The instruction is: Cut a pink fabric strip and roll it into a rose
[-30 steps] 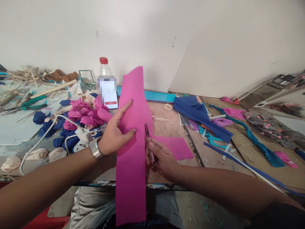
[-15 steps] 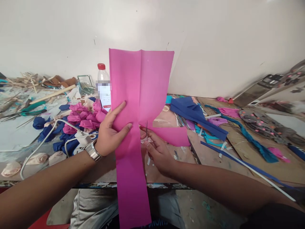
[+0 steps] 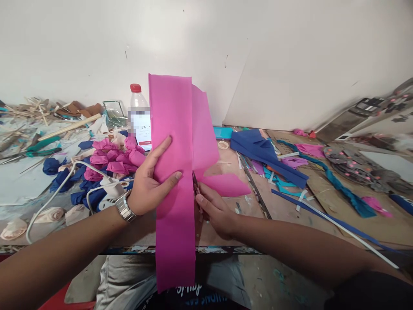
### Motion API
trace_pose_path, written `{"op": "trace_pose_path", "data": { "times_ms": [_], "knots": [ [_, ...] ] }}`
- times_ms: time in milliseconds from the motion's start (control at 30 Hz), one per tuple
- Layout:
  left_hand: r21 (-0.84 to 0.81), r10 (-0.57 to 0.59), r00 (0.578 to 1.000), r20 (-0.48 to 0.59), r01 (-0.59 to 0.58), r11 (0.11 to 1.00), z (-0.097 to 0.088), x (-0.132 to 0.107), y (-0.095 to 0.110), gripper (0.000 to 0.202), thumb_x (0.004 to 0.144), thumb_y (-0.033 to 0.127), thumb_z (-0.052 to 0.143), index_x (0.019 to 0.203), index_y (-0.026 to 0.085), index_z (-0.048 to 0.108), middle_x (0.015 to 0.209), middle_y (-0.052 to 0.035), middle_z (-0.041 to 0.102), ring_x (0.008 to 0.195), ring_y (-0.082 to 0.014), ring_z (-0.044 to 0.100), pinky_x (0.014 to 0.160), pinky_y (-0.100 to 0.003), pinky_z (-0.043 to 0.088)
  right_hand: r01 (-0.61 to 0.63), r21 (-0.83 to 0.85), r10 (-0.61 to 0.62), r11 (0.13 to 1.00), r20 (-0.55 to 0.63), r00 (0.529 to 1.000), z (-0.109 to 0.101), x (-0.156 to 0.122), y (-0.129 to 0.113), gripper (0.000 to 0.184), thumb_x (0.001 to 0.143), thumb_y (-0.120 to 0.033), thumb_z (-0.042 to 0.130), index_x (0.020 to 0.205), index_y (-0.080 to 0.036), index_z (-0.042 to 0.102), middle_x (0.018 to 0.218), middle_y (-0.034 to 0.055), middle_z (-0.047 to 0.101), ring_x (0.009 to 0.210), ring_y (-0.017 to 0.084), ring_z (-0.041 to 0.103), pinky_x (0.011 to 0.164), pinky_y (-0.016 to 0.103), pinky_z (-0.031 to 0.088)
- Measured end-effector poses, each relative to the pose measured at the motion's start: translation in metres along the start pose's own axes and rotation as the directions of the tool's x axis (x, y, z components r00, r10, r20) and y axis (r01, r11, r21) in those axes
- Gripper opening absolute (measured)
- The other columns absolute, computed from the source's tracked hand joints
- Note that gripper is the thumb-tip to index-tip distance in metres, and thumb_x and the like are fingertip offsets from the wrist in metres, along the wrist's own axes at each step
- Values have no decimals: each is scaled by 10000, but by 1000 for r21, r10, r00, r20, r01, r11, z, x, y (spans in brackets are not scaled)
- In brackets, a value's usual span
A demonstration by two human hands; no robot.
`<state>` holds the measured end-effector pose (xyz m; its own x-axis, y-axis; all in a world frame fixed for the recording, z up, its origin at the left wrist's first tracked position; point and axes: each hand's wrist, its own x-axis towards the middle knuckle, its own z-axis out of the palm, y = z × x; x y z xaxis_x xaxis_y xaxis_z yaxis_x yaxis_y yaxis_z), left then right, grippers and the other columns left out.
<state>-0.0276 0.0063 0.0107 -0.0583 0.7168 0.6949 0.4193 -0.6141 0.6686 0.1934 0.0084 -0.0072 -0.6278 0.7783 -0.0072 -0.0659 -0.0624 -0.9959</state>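
A long sheet of bright pink paper [image 3: 172, 129] stands upright in front of me and hangs past the table edge. My left hand [image 3: 150, 181] grips its left side, with the thumb and a finger spread across the front and the other fingers hidden behind. In my right hand [image 3: 217, 209] is a small pair of scissors [image 3: 195, 183], blades pointing up, at the sheet's right edge. A folded-back part of the paper [image 3: 204, 133] shows behind on the right, and a pink flap [image 3: 227, 184] sticks out over the table below it.
Crumpled pink paper pieces [image 3: 112, 157], a white cable [image 3: 53, 193] and a phone [image 3: 142, 127] before a red-capped bottle [image 3: 136, 88] are at left. Green-handled pliers [image 3: 43, 148] lie further left. Blue paper [image 3: 258, 150], a tape ring [image 3: 223, 145] and a white stick [image 3: 348, 232] are at right.
The right part of the pink sheet has swung back behind the front strip. My right hand has brought the scissors slightly left and down, to the strip's edge. My left hand keeps its hold.
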Motion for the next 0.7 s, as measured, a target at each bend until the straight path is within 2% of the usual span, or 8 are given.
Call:
{"op": "trace_pose_path", "data": {
  "times_ms": [133, 333, 533, 700],
  "knots": [
    [-20, -29, 1000, 10, 29, 999, 1, -2, 1, 817, 907, 315, 792, 1629, 303, 410, 1684, -76, 434, 1564, -316, 403, 1300, -519, 377, 16, 17, -17, 1000, 25, 1000, 3, 1, -2, 469, 967, -630, 631, 1251, -260, 675, 802, 1, 589, 714, 175, 531, 671, 294, 488],
    [-9, -19, 1000, 16, 19, 1000, 0, -3, 6, 819, 908, 347, 792, 1631, 316, 409, 1688, -67, 429, 1567, -326, 394, 1317, -519, 343, 5, 57, -6, 998, 17, 1000, 5, -3, -2, 472, 961, -630, 646, 1244, -253, 675, 804, -1, 577, 693, 157, 503, 688, 289, 501],
    [-10, -5, 999, 32, 5, 1000, 1, -3, 5, 846, 909, 358, 794, 1646, 319, 378, 1700, -78, 407, 1580, -328, 369, 1323, -519, 325, -36, 63, 36, 997, -12, 999, 3, -3, 1, 511, 936, -677, 656, 1228, -257, 659, 703, -21, 501, 640, 154, 460, 579, 256, 427],
    [16, -19, 997, 74, 18, 1000, 2, -2, 7, 783, 918, 345, 781, 1620, 294, 439, 1659, -89, 472, 1535, -327, 448, 1300, -534, 362, -44, 86, 45, 995, -11, 999, 5, -2, 1, 570, 908, -694, 682, 1272, -257, 648, 713, -20, 526, 650, 161, 481, 582, 262, 438]
  ]
}}
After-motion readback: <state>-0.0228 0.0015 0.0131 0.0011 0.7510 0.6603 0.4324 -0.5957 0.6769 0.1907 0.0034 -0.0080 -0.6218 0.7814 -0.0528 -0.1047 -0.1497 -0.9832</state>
